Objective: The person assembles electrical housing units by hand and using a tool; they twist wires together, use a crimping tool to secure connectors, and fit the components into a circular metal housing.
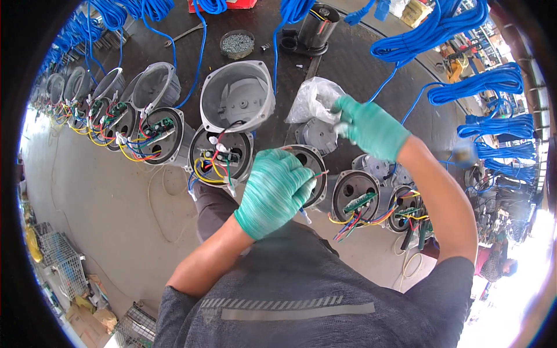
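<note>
A worker's green-gloved left hand (pixel 275 187) pinches a thin wire (pixel 322 173) over a round gray housing (pixel 315 162) at the hand's two o'clock. Farther along two o'clock, apart from it, the gloved right hand (pixel 374 126) hovers beside a clear plastic bag (pixel 307 101); whether its fingers grip anything cannot be told. Beyond, a dish of small metal parts (pixel 237 44) sits between eleven and twelve, coiled blue cable (pixel 296 10) at twelve.

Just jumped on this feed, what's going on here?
A person seems to be pinching a thin wire in the gloved left hand, over a round housing. The right hand is at a clear plastic bag; whether it grips it is unclear. Neighbouring housings carry green circuit boards.
</note>
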Available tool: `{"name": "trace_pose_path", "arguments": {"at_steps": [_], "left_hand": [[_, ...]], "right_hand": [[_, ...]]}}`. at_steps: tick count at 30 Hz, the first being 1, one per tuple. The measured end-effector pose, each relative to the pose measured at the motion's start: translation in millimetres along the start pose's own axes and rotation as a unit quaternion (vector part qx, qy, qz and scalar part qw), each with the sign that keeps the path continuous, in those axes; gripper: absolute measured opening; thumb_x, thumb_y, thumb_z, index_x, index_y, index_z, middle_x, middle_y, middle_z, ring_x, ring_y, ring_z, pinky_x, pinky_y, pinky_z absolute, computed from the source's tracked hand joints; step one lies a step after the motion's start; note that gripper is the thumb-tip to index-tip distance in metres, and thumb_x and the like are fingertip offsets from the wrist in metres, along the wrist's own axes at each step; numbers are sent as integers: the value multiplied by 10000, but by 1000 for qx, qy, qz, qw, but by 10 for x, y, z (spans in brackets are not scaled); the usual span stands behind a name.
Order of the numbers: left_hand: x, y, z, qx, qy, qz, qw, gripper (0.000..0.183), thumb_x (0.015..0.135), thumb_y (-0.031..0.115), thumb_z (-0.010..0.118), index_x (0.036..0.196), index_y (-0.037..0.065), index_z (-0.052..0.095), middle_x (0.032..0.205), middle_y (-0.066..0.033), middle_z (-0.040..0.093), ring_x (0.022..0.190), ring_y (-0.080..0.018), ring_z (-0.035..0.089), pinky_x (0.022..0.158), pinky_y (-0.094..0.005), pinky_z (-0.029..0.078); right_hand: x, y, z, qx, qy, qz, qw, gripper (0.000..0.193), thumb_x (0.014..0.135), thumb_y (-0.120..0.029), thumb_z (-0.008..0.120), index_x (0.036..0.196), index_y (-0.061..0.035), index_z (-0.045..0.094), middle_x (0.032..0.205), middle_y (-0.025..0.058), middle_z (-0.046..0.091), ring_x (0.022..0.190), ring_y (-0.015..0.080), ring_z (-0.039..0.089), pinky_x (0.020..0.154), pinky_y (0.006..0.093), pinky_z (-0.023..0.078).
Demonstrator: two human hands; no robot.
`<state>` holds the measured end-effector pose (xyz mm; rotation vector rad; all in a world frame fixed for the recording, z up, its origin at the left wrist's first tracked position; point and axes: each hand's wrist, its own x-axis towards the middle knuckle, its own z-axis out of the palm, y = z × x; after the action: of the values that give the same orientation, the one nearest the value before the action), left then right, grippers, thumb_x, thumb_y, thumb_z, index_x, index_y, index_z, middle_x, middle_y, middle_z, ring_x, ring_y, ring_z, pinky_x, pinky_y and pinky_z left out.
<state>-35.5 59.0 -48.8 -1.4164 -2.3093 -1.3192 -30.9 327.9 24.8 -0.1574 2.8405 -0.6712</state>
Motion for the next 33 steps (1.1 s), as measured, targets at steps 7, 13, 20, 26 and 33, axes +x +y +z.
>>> {"name": "trace_pose_path", "arguments": {"at_steps": [7,13,20,26,33], "left_hand": [[-16,63,21,26,3,7,1000,142,791,111,849,907,67,779,849,-80,703,860,-328,660,853,-457,506],[-25,82,0,56,-30,9,998,128,793,119,843,892,74,777,837,-77,698,846,-320,659,833,-455,503],[63,141,6,53,-32,60,996,120,801,142,851,854,76,765,798,-69,670,805,-316,649,778,-454,501],[17,90,7,36,-25,67,997,121,803,132,854,843,101,744,841,-48,649,835,-306,629,794,-444,483],[18,129,-8,25,-62,48,997,175,822,8,821,983,54,771,944,-74,637,909,-287,604,873,-422,500]], "right_hand": [[-808,-393,195,163,62,-7,985,277,989,-138,725,1231,-6,706,1098,229,751,1016,408,738,863,434,596],[-831,-469,329,171,47,-27,984,265,1009,-196,713,1206,-19,707,1067,217,754,992,415,733,830,452,597],[-782,-577,393,6,-1,-45,999,300,1010,-266,690,1206,-39,715,999,181,747,910,406,721,785,474,570],[-836,-573,590,-48,42,-83,995,354,1007,-331,667,1210,-42,673,950,162,723,825,381,715,702,484,564],[-2202,-529,178,22,434,241,868,281,992,-140,713,1263,-67,729,1122,135,770,984,274,749,867,380,595]]}}
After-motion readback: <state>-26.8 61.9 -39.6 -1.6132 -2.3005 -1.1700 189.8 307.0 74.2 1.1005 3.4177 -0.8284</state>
